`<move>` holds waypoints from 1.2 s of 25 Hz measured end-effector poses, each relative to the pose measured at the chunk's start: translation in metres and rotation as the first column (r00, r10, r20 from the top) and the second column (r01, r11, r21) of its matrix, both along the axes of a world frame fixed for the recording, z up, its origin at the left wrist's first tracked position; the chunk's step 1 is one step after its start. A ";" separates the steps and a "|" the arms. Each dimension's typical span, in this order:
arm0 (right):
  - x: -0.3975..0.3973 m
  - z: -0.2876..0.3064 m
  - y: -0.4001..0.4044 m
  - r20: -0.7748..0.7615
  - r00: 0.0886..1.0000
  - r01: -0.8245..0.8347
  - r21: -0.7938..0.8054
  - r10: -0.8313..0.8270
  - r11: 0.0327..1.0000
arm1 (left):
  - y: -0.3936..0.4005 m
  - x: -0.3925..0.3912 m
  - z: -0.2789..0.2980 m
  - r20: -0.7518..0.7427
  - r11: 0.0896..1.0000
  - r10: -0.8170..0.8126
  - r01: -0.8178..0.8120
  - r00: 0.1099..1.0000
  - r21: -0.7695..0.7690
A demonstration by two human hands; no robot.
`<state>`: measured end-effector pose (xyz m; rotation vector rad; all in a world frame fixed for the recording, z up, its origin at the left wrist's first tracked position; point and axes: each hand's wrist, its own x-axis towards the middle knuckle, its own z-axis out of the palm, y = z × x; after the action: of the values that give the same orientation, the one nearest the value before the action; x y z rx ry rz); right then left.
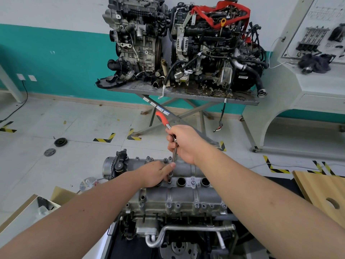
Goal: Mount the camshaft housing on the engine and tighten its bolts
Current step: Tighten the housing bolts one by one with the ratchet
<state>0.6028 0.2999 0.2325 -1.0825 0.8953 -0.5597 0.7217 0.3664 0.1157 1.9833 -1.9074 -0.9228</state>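
- The right hand (183, 143) has its fingers wrapped round the metal shank of a ratchet wrench (172, 146), below its red grip, which points up and away from the person.
- The wrench runs down to a bolt (169, 181) on top of the camshaft housing (186, 193), in the row of round wells along its middle.
- The left hand (155, 173) rests on the housing just left of that bolt, fingers curled round the lower end of the tool, thumb up against the shank.
- The camshaft housing sits on top of the engine (168, 227), directly in front of the person; more bolts line its near edge.
- A wooden board (321, 191) with a round hole lies to the right of the engine.
- Beyond, across the floor, a metal table (183, 94) carries two other engines against the teal wall.
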 end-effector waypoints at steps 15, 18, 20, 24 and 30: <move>-0.003 0.001 -0.001 -0.182 0.940 -0.323 -0.210 0.288 0.923 | 0.010 -0.009 -0.004 0.125 0.999 0.043 -0.041 0.991 -0.020; -0.003 -0.003 -0.004 -0.261 0.891 -0.437 -0.262 0.372 0.861 | 0.015 -0.014 -0.012 0.288 0.996 0.068 -0.047 0.955 -0.079; -0.002 0.000 -0.005 -0.344 0.827 -0.545 -0.302 0.444 0.782 | 0.017 -0.015 -0.017 0.326 0.991 0.093 -0.058 0.941 -0.117; 0.004 0.019 -0.001 -0.666 0.606 -0.781 -0.396 0.434 0.482 | 0.020 -0.015 -0.017 0.310 0.989 0.091 -0.048 0.947 -0.143; 0.010 0.027 0.007 -0.906 0.407 -0.885 -0.359 -0.118 -0.296 | 0.021 -0.025 -0.013 0.339 0.982 0.166 -0.123 0.926 -0.145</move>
<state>0.6132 0.3070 0.2600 -3.2068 0.2504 0.2337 0.6964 0.3872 0.1022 2.2966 -1.8991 -0.4233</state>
